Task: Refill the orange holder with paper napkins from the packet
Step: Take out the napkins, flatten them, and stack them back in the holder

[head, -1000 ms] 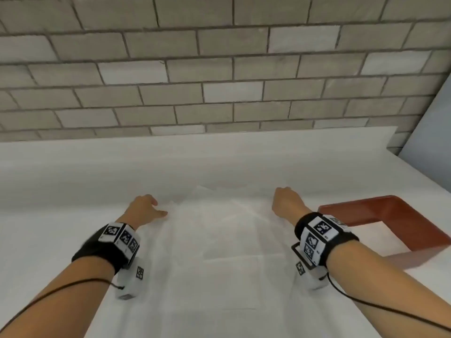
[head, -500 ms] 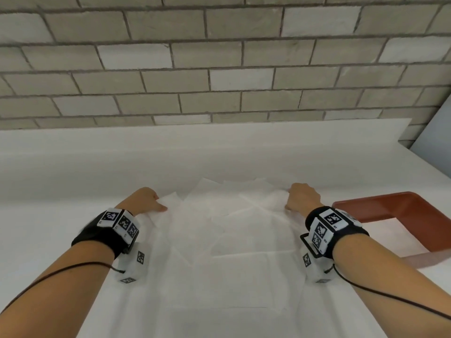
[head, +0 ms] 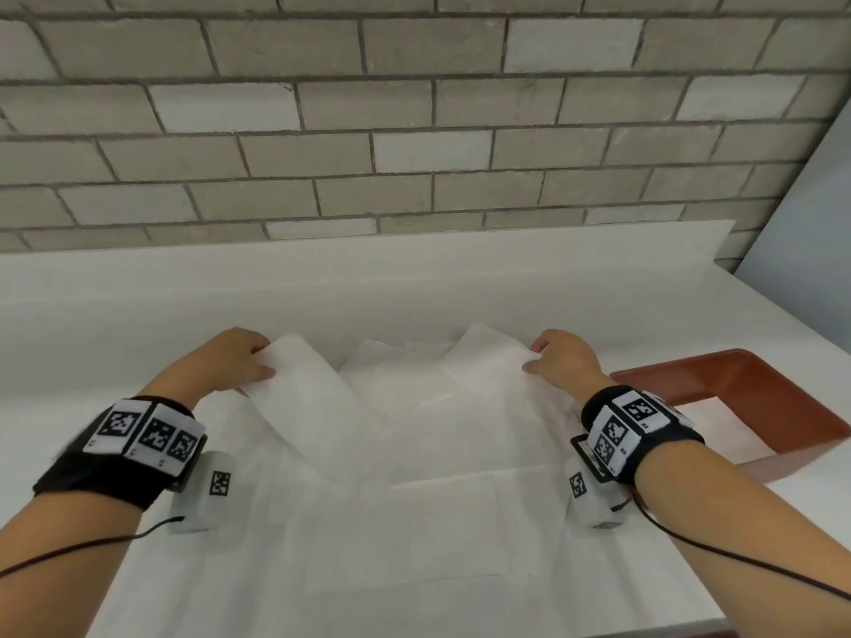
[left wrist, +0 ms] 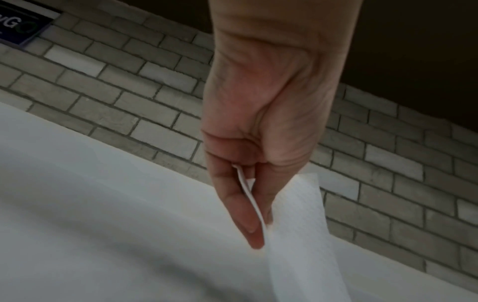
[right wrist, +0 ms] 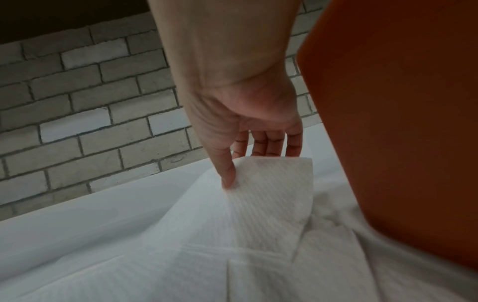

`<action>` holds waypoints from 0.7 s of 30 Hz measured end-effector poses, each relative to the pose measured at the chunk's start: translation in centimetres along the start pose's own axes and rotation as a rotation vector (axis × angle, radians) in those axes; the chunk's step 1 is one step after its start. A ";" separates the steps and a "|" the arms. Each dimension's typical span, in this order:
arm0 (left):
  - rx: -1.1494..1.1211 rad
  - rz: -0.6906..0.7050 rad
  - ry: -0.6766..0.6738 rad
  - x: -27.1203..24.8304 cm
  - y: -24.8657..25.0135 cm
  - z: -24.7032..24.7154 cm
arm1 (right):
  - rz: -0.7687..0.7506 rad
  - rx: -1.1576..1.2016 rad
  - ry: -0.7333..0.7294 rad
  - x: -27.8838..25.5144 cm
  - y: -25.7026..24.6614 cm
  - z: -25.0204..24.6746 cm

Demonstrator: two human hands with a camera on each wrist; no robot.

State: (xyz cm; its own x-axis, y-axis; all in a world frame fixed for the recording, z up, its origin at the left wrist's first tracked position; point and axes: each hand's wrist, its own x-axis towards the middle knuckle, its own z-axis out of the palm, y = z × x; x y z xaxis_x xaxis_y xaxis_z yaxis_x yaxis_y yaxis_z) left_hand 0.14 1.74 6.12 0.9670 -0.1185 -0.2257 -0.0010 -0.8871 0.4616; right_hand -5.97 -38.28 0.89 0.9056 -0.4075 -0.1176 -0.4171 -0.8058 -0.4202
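Left hand (head: 230,366): pinches far left corner of napkin sheet (head: 414,453).
Right hand (head: 564,363): pinches far right corner.
Holder (head: 755,389): orange, just right of sheet.
Left wrist only: dark sign (left wrist: 18,24) on wall.

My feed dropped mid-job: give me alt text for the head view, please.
Both hands lift the far corners of white paper napkins spread on a white counter: left hand pinches one corner, right hand the other. The orange holder sits to the right, below a grey brick wall.
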 end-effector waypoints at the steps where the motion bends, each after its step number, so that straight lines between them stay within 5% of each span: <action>1: -0.024 0.008 0.026 -0.4 0.2 -0.5 | -0.002 0.008 0.002 -0.1 -0.1 -0.1; 12: -0.684 0.025 0.092 -3.3 1.5 -1.1 | -0.148 0.196 0.055 -2.9 -1.8 -2.4; 18: -1.069 0.018 -0.020 -4.7 6.9 3.0 | -0.138 0.710 0.278 -6.4 1.2 -10.6; 21: -1.186 0.024 -0.161 -5.5 12.2 6.6 | -0.038 0.933 0.269 -7.1 5.8 -14.7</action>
State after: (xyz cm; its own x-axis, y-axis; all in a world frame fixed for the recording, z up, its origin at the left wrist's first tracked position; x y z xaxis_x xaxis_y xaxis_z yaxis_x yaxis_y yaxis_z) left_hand -6.84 -11.34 7.35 0.9268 -0.2592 -0.2716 0.2986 0.0702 0.9518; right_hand -15.95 -46.35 12.48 0.8211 -0.5663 0.0717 -0.0546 -0.2028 -0.9777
